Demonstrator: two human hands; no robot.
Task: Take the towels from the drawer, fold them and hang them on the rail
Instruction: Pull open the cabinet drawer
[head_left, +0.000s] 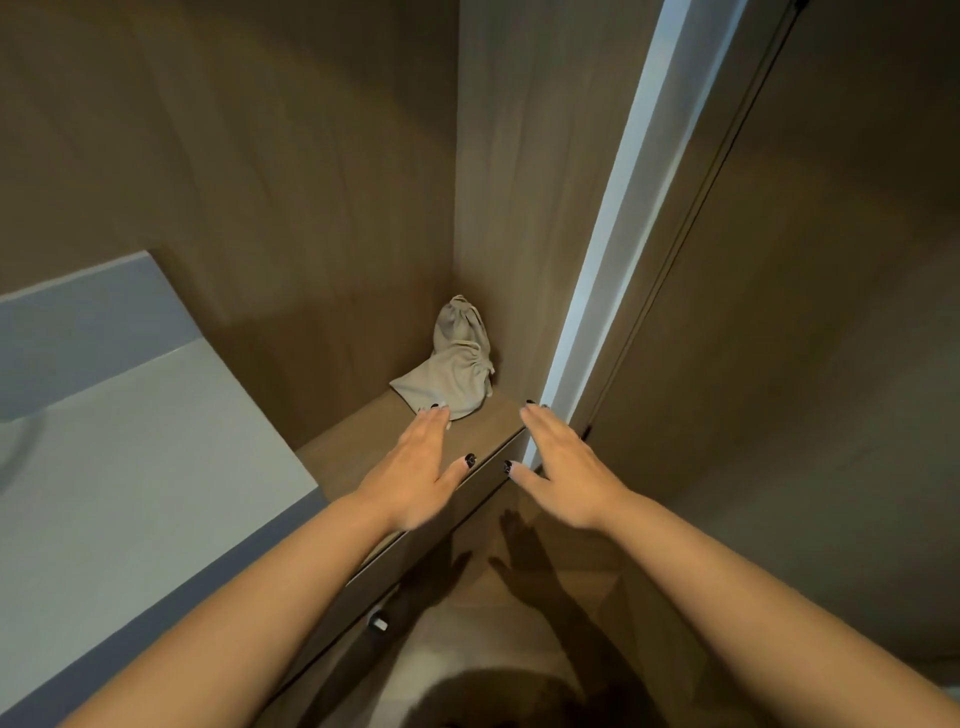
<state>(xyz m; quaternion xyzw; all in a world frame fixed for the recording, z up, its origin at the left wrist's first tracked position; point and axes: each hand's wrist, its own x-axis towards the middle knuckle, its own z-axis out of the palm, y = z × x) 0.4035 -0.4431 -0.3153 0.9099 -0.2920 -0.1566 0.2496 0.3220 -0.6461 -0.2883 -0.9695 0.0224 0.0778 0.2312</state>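
**A:** Where are your hands right now?

**B:** Both are stretched out in front of you. Your left hand (415, 470) is flat, fingers straight, holding nothing. Its fingertips are right at the near edge of the cloth bundle (452, 371). I cannot tell if they touch it or just hang over it.

**A:** And the other 1?

**B:** Your right hand (563, 467) is flat too, with nothing in it. It is out over the front corner of the wooden ledge (358, 447), beside the pale strip (613, 218) that runs up the wardrobe side.

**A:** Where is the towel?

**B:** I see only 1 soft pale thing, that bundle, bunched up in the back corner against the 2 brown walls. It could be a towel or a small bag; I cannot be sure. No rail shows here.

**A:** So which step are you on?

**B:** The very first, I think: getting hold of the cloth. Nothing is folded or hung.

**A:** What do you need to do next?

**B:** Reach a bit further and curl your fingers round the bundle. It is soft and floppy, so take a good handful with your left hand, help with your right, then pull it toward you and out past the ledge.
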